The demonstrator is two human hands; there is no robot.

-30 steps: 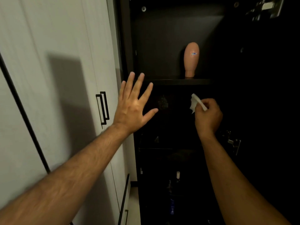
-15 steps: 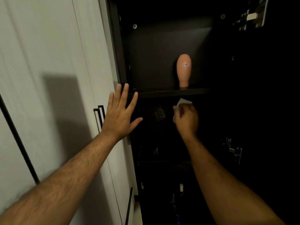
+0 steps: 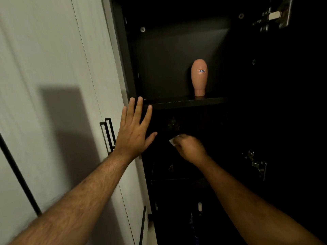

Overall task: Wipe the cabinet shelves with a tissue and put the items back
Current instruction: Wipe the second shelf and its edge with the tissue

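Note:
The dark cabinet stands open, and its upper shelf (image 3: 185,103) carries one peach egg-shaped item (image 3: 199,76) with a small label, upright. Below that shelf, in the dim compartment, my right hand (image 3: 190,147) grips a crumpled white tissue (image 3: 172,141); only a corner of it shows past my fingers. My left hand (image 3: 133,133) is spread flat with straight fingers at the cabinet's left edge, its fingertips reaching the front of the upper shelf. Whether the tissue touches a surface is hidden by darkness.
White cabinet doors (image 3: 58,106) with black handles (image 3: 107,135) fill the left side. Metal hinges (image 3: 257,164) sit on the cabinet's right wall, another (image 3: 273,15) at top right. Faint bottles (image 3: 200,207) stand on a lower shelf in the dark.
My right hand has moved down and deeper into the compartment under the upper shelf, tissue still in it. The view has tilted upward slightly; my left hand stays spread at the cabinet edge.

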